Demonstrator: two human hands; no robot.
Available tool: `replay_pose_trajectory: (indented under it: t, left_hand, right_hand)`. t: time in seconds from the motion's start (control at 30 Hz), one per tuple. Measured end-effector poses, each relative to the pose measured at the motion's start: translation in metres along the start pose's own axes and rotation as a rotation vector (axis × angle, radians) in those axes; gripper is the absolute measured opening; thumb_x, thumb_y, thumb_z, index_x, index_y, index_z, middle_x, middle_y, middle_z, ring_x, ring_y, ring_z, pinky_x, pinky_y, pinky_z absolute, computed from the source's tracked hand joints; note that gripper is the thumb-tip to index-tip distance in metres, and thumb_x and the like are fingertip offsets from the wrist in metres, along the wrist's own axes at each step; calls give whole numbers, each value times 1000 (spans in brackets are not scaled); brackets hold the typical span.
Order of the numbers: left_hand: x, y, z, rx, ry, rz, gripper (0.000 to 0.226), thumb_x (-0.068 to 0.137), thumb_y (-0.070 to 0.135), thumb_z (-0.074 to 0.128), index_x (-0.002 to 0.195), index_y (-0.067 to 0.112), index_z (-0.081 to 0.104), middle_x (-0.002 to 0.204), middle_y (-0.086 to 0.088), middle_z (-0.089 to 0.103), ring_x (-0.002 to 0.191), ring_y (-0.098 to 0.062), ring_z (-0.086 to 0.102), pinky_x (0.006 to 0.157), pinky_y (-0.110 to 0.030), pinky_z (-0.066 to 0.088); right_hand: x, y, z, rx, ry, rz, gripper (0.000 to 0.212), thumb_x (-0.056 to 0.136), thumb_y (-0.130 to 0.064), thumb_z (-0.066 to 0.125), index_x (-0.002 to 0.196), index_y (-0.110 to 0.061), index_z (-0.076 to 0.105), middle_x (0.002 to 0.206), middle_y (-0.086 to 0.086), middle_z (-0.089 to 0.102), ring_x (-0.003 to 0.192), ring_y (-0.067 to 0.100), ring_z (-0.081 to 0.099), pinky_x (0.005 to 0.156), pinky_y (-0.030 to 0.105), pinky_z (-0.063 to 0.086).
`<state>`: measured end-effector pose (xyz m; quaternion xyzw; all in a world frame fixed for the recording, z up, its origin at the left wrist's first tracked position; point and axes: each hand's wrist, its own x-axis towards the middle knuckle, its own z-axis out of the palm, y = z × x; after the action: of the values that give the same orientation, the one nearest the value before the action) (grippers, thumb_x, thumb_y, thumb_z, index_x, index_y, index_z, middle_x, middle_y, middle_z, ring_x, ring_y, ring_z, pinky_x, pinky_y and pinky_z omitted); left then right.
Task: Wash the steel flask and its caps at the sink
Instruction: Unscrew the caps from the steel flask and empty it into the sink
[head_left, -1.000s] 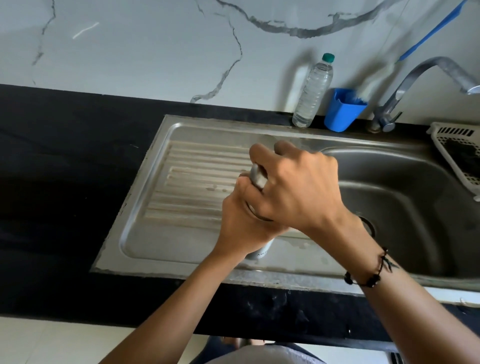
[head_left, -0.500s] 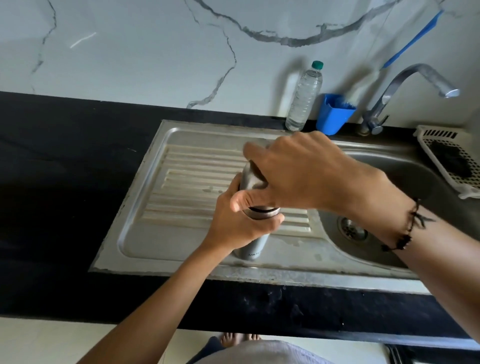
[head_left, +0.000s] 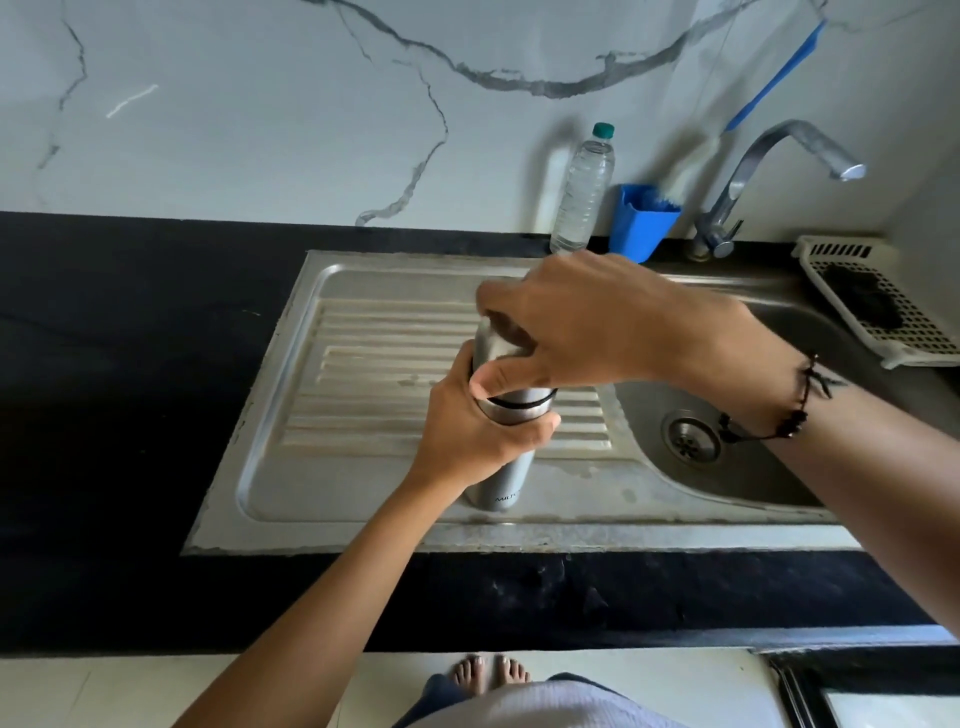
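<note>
My left hand (head_left: 470, 441) wraps the steel flask (head_left: 501, 480) standing on the sink's drainboard (head_left: 363, 364) — my right hand (head_left: 582, 325) curls its fingers over the cap (head_left: 496, 348). Drain (head_left: 691, 441) at three o'clock of the flask.

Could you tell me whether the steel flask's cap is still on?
On: the steel cap sits atop the steel flask, gripped by the right hand.

You had the flask (head_left: 501, 483) standing on the drainboard (head_left: 363, 364), left of the sink basin (head_left: 727, 467). Your left hand (head_left: 467, 436) gripped its body, below your right hand (head_left: 587, 322) on the cap (head_left: 498, 348). Behind the basin stood the tap (head_left: 748, 182); left of the tap, a cup (head_left: 641, 223), then a plastic bottle (head_left: 584, 192). A basket (head_left: 883, 306) sat right of the basin.
</note>
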<state>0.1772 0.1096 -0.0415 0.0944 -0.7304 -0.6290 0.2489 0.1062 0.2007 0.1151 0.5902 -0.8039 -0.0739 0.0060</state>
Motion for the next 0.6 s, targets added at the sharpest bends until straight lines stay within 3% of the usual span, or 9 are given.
replay_pose_trajectory:
  t: [0.07,0.13,0.17,0.27,0.33,0.4,0.47,0.6]
  left_hand:
    - [-1,-1,1,-1,-16,-18,51,52,21,84,95,17,56,77,17,69,71,0,66,62,-13,48]
    - [-1,-1,1,-4,-23,-17,48,56,12,84,93,22,56,77,22,68,72,3,65,63,-10,47]
    - [-1,-1,1,-2,-20,-10,48,55,17,83,95,20,57,79,20,69,74,2,65,65,-11,47]
    - [0,0,1,-12,-11,0,61,53,32,79,103,2,61,88,12,70,83,-8,67,71,-20,50]
    - [0,-1,1,-6,-9,4,59,52,33,80,99,2,62,86,8,71,82,-10,68,70,-22,50]
    - [-1,0,2,7,-5,-8,52,50,29,81,95,15,59,79,15,70,76,-2,67,66,-15,49]
    - [0,2,2,10,-5,-11,52,48,30,81,94,20,58,79,18,70,76,-1,67,66,-15,49]
    - [0,5,2,10,31,-22,62,46,34,81,101,18,57,84,12,71,80,-7,67,70,-23,50]
  right_hand:
    - [-1,1,0,104,-57,-70,29,84,-45,53,109,-29,49,80,-5,52,68,14,53,59,35,47]
    - [-3,5,-5,198,-205,-123,45,82,-28,59,123,-39,42,105,-3,49,90,17,54,75,36,50]
    - [-5,7,-7,234,-248,-126,55,81,-27,63,127,-42,37,114,-4,45,97,17,52,80,35,49]
    - [-3,5,-5,211,-168,1,69,75,-63,59,133,-39,30,114,-6,46,93,18,55,78,36,49]
    - [1,1,2,106,-67,39,65,74,-73,50,123,-30,42,96,-7,54,85,21,58,70,38,49]
    - [4,-1,8,105,-10,-48,43,80,-59,55,108,-27,50,86,-5,55,80,19,57,67,37,49]
    - [2,5,4,204,-62,-133,30,81,-39,62,108,-30,54,94,-5,54,84,14,54,72,34,48]
    - [-8,27,-15,548,-134,-182,42,75,-13,70,109,-34,58,109,-11,53,97,2,52,77,20,49]
